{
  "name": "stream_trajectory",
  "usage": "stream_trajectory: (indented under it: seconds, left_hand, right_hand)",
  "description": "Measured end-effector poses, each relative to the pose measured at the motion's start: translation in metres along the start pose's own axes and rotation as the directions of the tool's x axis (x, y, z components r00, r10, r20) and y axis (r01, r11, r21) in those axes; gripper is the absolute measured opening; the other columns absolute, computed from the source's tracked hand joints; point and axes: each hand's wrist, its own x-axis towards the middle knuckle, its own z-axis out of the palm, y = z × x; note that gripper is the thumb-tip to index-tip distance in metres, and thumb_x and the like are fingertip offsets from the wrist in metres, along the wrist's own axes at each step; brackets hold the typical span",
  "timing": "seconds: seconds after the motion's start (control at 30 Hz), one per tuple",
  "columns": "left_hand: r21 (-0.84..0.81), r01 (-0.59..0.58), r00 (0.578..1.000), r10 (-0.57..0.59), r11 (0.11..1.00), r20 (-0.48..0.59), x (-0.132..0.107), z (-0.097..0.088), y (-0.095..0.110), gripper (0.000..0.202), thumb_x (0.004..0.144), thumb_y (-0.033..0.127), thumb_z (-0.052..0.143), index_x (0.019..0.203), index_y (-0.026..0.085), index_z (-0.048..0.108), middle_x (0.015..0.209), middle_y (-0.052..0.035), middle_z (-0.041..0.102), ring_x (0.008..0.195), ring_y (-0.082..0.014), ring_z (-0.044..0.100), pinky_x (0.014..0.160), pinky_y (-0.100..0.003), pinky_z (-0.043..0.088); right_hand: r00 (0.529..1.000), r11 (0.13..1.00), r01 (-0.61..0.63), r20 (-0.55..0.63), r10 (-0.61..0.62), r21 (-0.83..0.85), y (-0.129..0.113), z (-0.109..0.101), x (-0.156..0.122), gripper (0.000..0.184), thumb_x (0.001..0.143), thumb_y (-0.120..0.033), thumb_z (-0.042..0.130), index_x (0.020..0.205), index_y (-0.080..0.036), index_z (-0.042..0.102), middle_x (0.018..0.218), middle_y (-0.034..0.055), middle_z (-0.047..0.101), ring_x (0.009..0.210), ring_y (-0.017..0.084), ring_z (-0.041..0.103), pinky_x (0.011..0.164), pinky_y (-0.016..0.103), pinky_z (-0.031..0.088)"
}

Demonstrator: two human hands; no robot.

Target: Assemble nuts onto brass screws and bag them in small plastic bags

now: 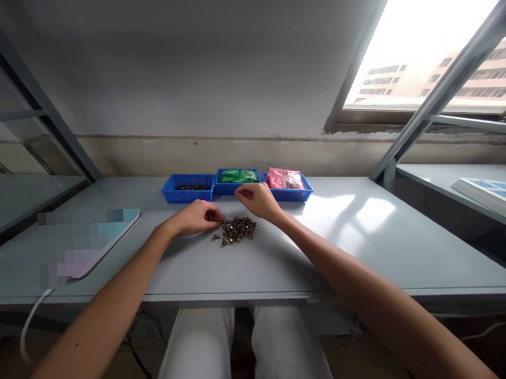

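Observation:
A small heap of dark brass-coloured metal parts [237, 230] lies on the grey table [322, 248] in front of me. My left hand [198, 217] rests at the heap's left edge, fingers curled and pinched at the parts. My right hand [257, 199] hovers just behind the heap, fingers pinched together toward the left; what they hold is too small to make out. Behind the hands stand three blue trays: the left one [188, 188] holds dark small parts, the middle one [237, 180] green bags, the right one [289, 183] pink bags.
A flat tablet-like object [87, 244] with a white cable lies at the table's left. A metal frame post [433, 100] stands at the right, with a printed sheet [488, 193] on the neighbouring table. The wall is close behind the trays. My knees show under the table edge.

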Motion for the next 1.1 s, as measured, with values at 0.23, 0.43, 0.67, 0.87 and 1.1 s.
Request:
stream_trajectory:
  seconds: [0.23,0.43,0.67,0.87,1.1]
  left_hand:
    - [-0.124,-0.014,0.995,0.001,0.992,-0.099,-0.002,-0.003,0.009,0.028,0.078,0.040,0.067,0.093,0.018,0.073,0.091,-0.0071,0.073,0.084,-0.0208,0.065,0.075,-0.032,0.049]
    - [-0.561,-0.144,0.971,0.008,0.815,-0.239,-0.007,-0.009,0.020,0.023,0.072,0.035,0.078,0.077,0.016,0.068,0.117,-0.0118,0.068,0.095,-0.0225,0.067,0.086,-0.038,0.051]
    - [-0.699,-0.258,0.928,-0.031,0.667,-0.372,-0.008,-0.014,0.018,0.022,0.067,0.028,0.084,0.075,0.015,0.068,0.097,-0.0085,0.073,0.083,-0.0156,0.064,0.075,-0.029,0.049]
    - [-0.892,-0.236,0.956,-0.074,0.386,-0.285,-0.008,-0.018,0.013,0.020,0.074,0.029,0.080,0.086,0.018,0.068,0.091,-0.0043,0.072,0.071,-0.0098,0.060,0.066,-0.024,0.047]
    - [-0.952,-0.245,0.949,-0.155,0.183,-0.274,-0.006,-0.021,0.006,0.018,0.070,0.029,0.082,0.082,0.023,0.070,0.095,0.0003,0.071,0.067,-0.0067,0.056,0.060,-0.021,0.044]
  right_hand:
    - [0.998,0.998,-0.069,-0.005,0.069,0.011,0.010,-0.010,-0.022,0.017,0.082,-0.019,0.058,0.084,-0.014,0.074,0.063,0.0010,0.064,0.055,0.010,0.050,0.058,0.023,0.038]
    - [0.997,0.997,-0.069,-0.018,0.068,-0.029,0.013,-0.012,-0.021,0.016,0.081,-0.019,0.059,0.083,-0.015,0.074,0.060,-0.0003,0.060,0.053,0.010,0.047,0.057,0.022,0.036]
    - [0.997,0.997,-0.061,0.035,0.062,-0.039,0.008,-0.006,-0.023,0.016,0.082,-0.019,0.059,0.082,-0.015,0.075,0.060,0.0003,0.060,0.054,0.010,0.048,0.057,0.022,0.036]
    - [0.996,0.996,-0.080,0.035,0.082,-0.045,0.006,-0.006,-0.024,0.017,0.082,-0.021,0.059,0.082,-0.015,0.075,0.058,0.0002,0.059,0.053,0.010,0.047,0.056,0.023,0.035]
    - [0.994,0.995,-0.089,0.052,0.092,-0.047,0.006,-0.008,-0.024,0.020,0.082,-0.024,0.057,0.081,-0.016,0.075,0.057,-0.0002,0.057,0.053,0.010,0.045,0.056,0.023,0.035]
